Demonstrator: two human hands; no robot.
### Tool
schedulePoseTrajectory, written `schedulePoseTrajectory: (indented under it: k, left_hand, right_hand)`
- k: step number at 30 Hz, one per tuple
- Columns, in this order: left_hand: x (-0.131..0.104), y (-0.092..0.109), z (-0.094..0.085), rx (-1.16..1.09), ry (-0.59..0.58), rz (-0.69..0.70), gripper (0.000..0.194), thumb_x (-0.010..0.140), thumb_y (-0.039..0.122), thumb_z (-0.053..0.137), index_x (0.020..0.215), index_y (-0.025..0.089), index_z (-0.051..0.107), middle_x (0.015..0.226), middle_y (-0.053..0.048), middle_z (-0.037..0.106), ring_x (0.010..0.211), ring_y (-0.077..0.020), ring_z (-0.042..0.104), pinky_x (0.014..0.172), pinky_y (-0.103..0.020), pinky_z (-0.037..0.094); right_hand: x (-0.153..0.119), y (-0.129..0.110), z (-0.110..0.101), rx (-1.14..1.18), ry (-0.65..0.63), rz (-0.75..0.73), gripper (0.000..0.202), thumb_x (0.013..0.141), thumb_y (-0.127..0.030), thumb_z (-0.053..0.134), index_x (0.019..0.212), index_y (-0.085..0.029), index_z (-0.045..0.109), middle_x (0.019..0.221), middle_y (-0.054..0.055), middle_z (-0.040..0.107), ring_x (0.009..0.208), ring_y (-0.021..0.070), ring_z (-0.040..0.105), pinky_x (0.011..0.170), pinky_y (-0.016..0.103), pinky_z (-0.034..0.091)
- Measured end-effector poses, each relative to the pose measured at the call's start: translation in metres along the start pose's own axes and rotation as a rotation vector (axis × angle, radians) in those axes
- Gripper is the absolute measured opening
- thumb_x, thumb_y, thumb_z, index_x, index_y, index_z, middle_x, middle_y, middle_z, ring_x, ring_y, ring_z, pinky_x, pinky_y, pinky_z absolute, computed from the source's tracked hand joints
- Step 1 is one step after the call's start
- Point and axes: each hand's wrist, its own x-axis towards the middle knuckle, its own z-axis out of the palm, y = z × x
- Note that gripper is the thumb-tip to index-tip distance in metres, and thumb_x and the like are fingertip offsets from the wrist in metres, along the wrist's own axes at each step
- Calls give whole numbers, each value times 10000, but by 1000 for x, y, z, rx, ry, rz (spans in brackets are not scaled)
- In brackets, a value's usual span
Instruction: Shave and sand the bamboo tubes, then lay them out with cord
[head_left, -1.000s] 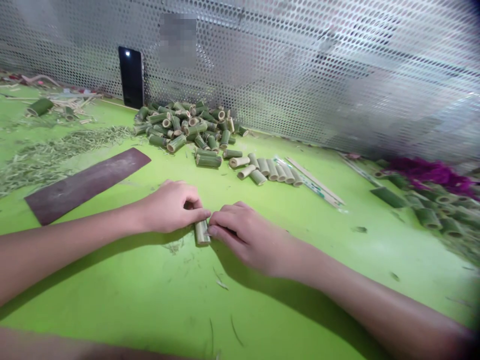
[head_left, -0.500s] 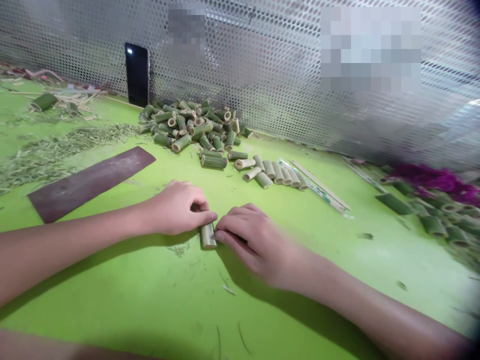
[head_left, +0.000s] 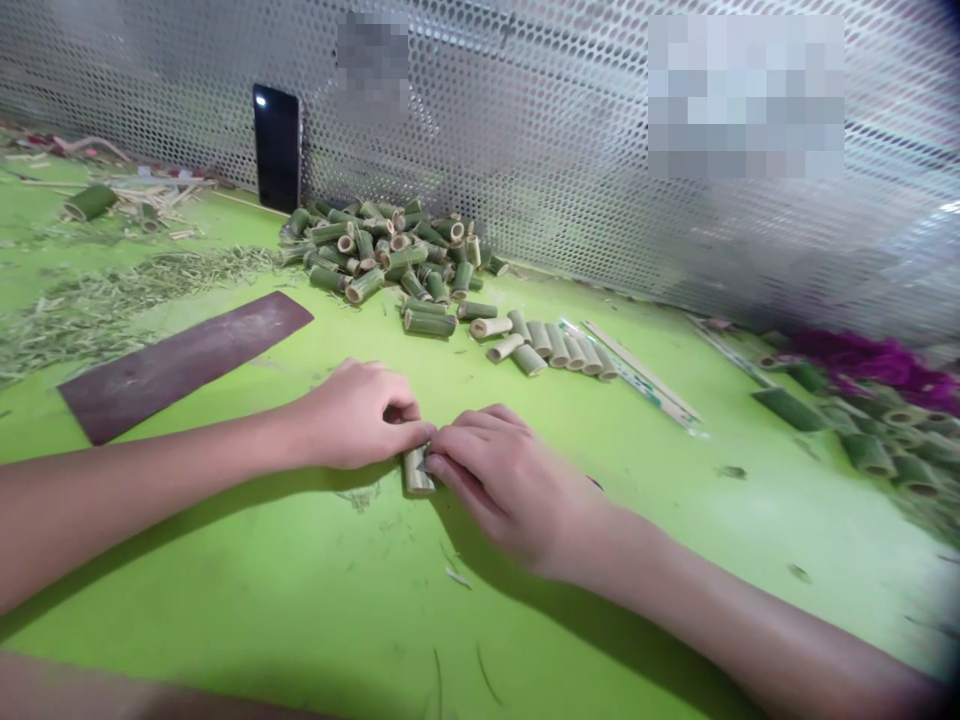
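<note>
A short, pale, peeled bamboo piece [head_left: 417,478] lies on the green tabletop with its near end toward me. My left hand [head_left: 364,415] is closed on its far end, thumb and fingertips pressing it down. My right hand [head_left: 510,490] is wrapped around a slim knife, most of which the fingers cover. The dark, pointed knife blade [head_left: 422,464] rests on the bamboo's upper surface, close beside my left thumb. Behind my right hand, a small dark bit of the handle end [head_left: 595,482] sticks out. Both hands nearly touch at the fingertips.
Green bamboo pieces [head_left: 390,250] are heaped before a perforated metal panel [head_left: 525,150], where a phone [head_left: 277,150] leans. Peeled pieces [head_left: 559,345] lie in a row beside thin sticks [head_left: 645,375]. Brown sandpaper [head_left: 187,365], shavings [head_left: 127,290] and purple fibre [head_left: 870,365] are around.
The blade tip has shifted slightly left and up over the bamboo, and my right hand has turned a little, exposing the handle end. My left hand stays on the piece.
</note>
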Motion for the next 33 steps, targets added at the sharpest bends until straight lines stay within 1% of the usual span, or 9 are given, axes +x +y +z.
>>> schedulePoseTrajectory:
  k: [4, 10, 13, 16, 19, 22, 24, 27, 33]
  left_hand:
    - [-1, -1, 0, 5, 1, 0, 367, 931, 451, 639, 655, 214, 687, 751, -26, 722, 777, -221, 614, 717, -372, 393]
    - [-2, -2, -1, -33, -4, -8, 357, 933, 455, 654, 672, 216, 703, 768, -23, 736, 783, -214, 629, 730, -359, 412]
    - [-3, 0, -2, -19, -4, -10, 373, 939, 476, 664, 673, 217, 704, 765, -20, 737, 785, -216, 625, 781, -377, 418]
    - [-4, 3, -2, -28, -16, -15, 360, 946, 464, 673, 684, 219, 705, 784, -15, 744, 808, -221, 628, 841, -405, 413]
    - [-4, 5, -2, -36, -24, -21, 336, 943, 441, 690, 692, 219, 702, 792, -8, 743, 822, -223, 627, 863, -412, 404]
    - [-4, 6, -2, -31, -31, -35, 307, 938, 407, 697, 697, 216, 697, 789, -4, 736, 835, -225, 619, 874, -419, 397]
    - [-4, 7, -2, -27, -33, -37, 282, 932, 379, 692, 703, 216, 697, 794, -5, 737, 842, -229, 615, 866, -422, 397]
    - [-3, 6, -1, -19, -17, -30, 273, 926, 360, 681, 695, 215, 685, 800, -10, 737, 840, -232, 614, 849, -423, 400]
    - [-3, 5, 1, -40, 0, -22, 348, 947, 418, 659, 666, 212, 668, 767, -5, 725, 796, -220, 617, 818, -412, 393]
  right_hand:
    - [1, -2, 1, -42, -5, 16, 280, 1078, -215, 447, 846, -177, 599, 758, 27, 668, 708, 179, 553, 813, 369, 396]
    - [0, 2, 5, 68, -72, 54, 289, 1081, -238, 453, 830, -181, 582, 745, 10, 630, 680, 159, 532, 785, 355, 411]
    - [0, 2, 2, 127, -87, 49, 274, 1075, -217, 468, 832, -179, 591, 758, 6, 630, 680, 150, 527, 780, 350, 414]
    - [0, -1, -4, 168, -104, 36, 272, 1069, -195, 480, 823, -181, 595, 759, 3, 627, 690, 149, 528, 772, 344, 416]
    - [-1, -2, -8, 185, -122, 39, 292, 1076, -208, 476, 813, -181, 600, 755, 4, 626, 693, 151, 530, 767, 344, 416]
    - [-2, 0, -7, 193, -117, 35, 298, 1082, -231, 471, 820, -178, 603, 767, 6, 636, 693, 150, 531, 766, 346, 408]
    - [-3, 1, -5, 165, -102, 32, 287, 1081, -238, 471, 832, -179, 601, 773, 6, 642, 695, 152, 531, 769, 349, 398]
    - [-4, 1, -1, 64, -43, 12, 269, 1079, -238, 470, 850, -182, 600, 760, 3, 652, 696, 161, 534, 770, 350, 380]
    - [-7, -6, 1, -251, 137, -143, 243, 1041, -159, 492, 829, -178, 611, 756, 6, 662, 700, 164, 537, 802, 343, 363]
